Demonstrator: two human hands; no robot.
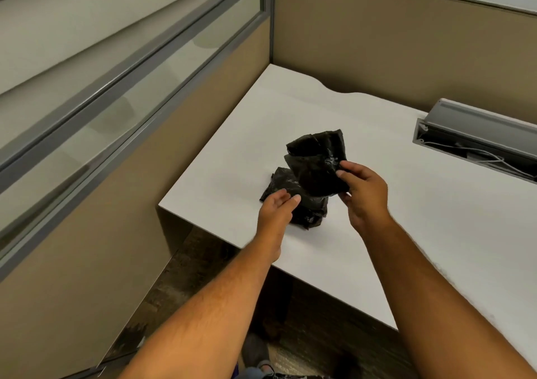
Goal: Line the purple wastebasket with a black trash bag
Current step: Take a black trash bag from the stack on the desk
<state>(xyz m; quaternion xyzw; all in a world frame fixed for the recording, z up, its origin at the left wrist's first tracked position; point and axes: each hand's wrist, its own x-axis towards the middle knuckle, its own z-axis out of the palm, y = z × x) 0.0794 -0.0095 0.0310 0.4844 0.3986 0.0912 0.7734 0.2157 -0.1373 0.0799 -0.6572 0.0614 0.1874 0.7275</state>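
Observation:
A folded black trash bag [315,160] hangs just above the white desk [436,218], pinched at its right edge by my right hand [363,192]. Under it a second bundle of black bags [308,207] lies on the desk. My left hand [276,213] rests on the left end of that bundle, fingers extended and flat on the plastic. No purple wastebasket shows in this view.
Tan cubicle panels [406,44] wall the desk at the back and on the left, with a glass strip on top. A grey open cable tray [476,143] with white wires sits at the desk's right rear. Dark carpet shows below the desk's near edge.

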